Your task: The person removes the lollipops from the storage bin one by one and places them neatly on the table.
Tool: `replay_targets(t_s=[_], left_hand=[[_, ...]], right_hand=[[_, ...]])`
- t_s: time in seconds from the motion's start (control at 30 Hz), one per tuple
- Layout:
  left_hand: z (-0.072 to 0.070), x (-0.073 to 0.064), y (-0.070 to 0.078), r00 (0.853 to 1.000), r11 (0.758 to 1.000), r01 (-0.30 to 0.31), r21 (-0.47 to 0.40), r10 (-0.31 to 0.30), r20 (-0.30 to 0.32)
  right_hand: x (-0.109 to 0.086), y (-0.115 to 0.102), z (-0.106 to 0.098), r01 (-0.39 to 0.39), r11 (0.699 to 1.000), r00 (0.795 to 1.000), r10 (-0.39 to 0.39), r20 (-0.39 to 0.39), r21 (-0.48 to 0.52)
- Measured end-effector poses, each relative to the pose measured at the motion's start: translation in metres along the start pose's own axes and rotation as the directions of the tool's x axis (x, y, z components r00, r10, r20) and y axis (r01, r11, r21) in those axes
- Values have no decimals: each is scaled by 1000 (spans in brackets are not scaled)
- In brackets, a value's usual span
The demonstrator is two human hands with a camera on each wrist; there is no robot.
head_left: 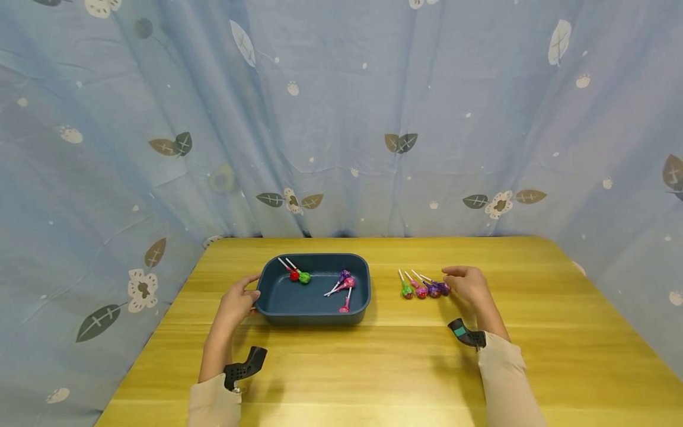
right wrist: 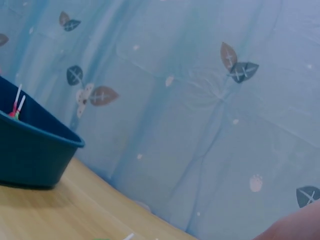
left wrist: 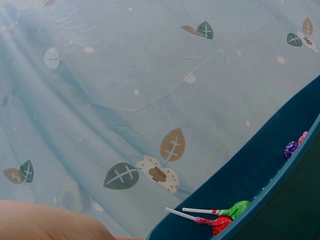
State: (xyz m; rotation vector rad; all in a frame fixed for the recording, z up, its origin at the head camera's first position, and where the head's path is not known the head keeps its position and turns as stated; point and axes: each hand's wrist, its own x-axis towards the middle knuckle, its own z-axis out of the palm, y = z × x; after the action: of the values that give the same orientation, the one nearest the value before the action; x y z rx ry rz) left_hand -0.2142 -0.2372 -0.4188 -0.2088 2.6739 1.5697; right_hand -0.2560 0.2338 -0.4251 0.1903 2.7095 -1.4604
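Observation:
A dark blue plastic bin (head_left: 315, 319) stands on the table, and my left hand (head_left: 237, 302) holds its left side, the thumb at the rim. Inside, a red lollipop (head_left: 294, 276) and a green lollipop (head_left: 305, 277) lean at the back left; a purple lollipop (head_left: 344, 274) and two pink ones lie on the right. Right of the bin, a green lollipop (head_left: 408, 292), a pink lollipop (head_left: 421, 292) and two purple lollipops (head_left: 434, 292) lie in a row. My right hand (head_left: 468, 284) is at the rightmost purple one, fingers extended; whether they touch it is unclear.
The wooden table (head_left: 341, 367) reaches back to a blue patterned curtain (head_left: 341, 118). Each wrist wears a black camera mount (head_left: 245, 367). In the right wrist view the bin's wall (right wrist: 35, 155) rises at the left.

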Motion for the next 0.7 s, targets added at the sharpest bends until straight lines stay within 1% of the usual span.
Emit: replay_targets(t_s=[0.1, 0.23, 0.4, 0.57, 0.7], left_hand=[[0, -1, -1, 1000, 1000, 4, -5, -4, 1], [0, -1, 0, 1000, 1000, -2, -4, 2, -5], [2, -2, 2, 1000, 1000, 0, 1, 0, -8], [1, -2, 2, 1000, 1000, 3, -2, -3, -7], [0, -2, 1, 1000, 1000, 9, -4, -9, -10]], right_hand=[[-1, -5, 2, 29, 999, 999, -28, -27, 14], [0, -12, 6, 97, 994, 994, -94, -56, 48], [3, -19, 16, 159, 977, 987, -155, -43, 142], [5, -30, 35, 187, 949, 982, -187, -22, 252], [2, -45, 59, 192, 912, 979, -205, -3, 362]])
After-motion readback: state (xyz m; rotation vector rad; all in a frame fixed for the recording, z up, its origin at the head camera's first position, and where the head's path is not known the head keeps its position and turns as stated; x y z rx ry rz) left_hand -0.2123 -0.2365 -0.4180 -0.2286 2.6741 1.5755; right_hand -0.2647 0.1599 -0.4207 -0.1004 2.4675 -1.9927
